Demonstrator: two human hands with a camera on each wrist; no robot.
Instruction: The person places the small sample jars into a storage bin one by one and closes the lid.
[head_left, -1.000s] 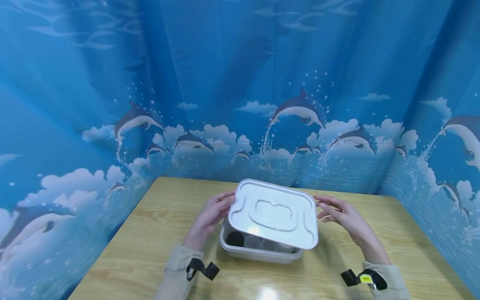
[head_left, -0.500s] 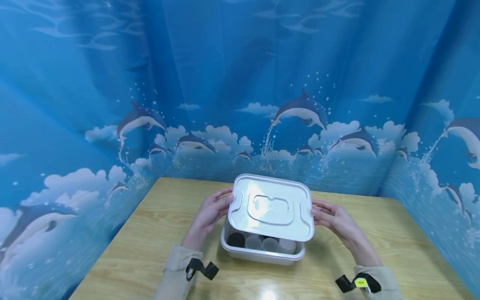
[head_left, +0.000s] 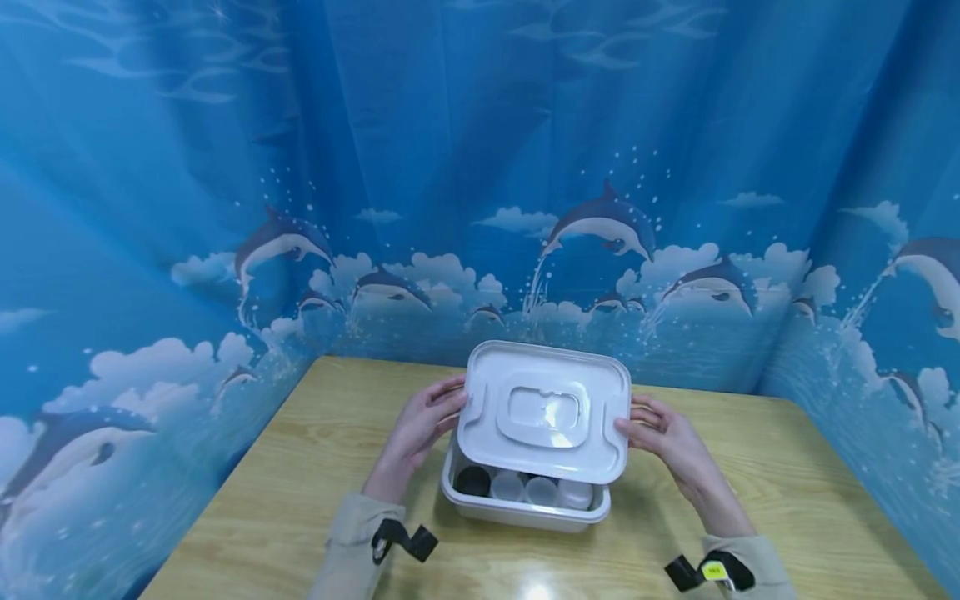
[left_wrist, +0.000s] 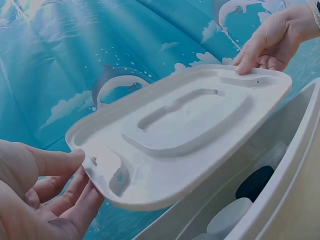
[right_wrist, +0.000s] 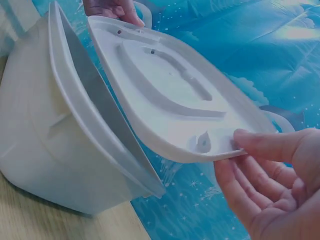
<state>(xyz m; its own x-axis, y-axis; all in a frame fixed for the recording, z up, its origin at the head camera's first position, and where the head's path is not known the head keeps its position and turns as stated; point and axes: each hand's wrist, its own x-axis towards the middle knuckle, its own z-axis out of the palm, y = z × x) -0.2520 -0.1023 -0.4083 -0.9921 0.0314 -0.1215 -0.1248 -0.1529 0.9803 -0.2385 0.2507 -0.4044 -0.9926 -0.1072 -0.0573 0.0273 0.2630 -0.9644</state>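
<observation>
A white plastic lid (head_left: 543, 412) with a raised oval centre is held tilted above a white storage box (head_left: 525, 515). My left hand (head_left: 423, 425) pinches the lid's left edge, thumb on top and fingers beneath, as the left wrist view shows. At the opposite edge my right hand (head_left: 671, 442) pinches the lid (right_wrist: 175, 90) the same way. The box's front part is uncovered; its back is hidden under the lid. Inside stand a black round-topped item (head_left: 473, 481) and several whitish round-topped ones (head_left: 542, 491), their kind unclear.
The box stands on a light wooden table (head_left: 300, 492). A blue curtain (head_left: 480, 167) printed with dolphins and clouds hangs behind the table and along both sides. Each wrist wears a black strap (head_left: 397, 537).
My right hand has moved left and taken hold of the lid's right edge. The lid has risen and tilted back slightly, so more of the box's contents shows.
</observation>
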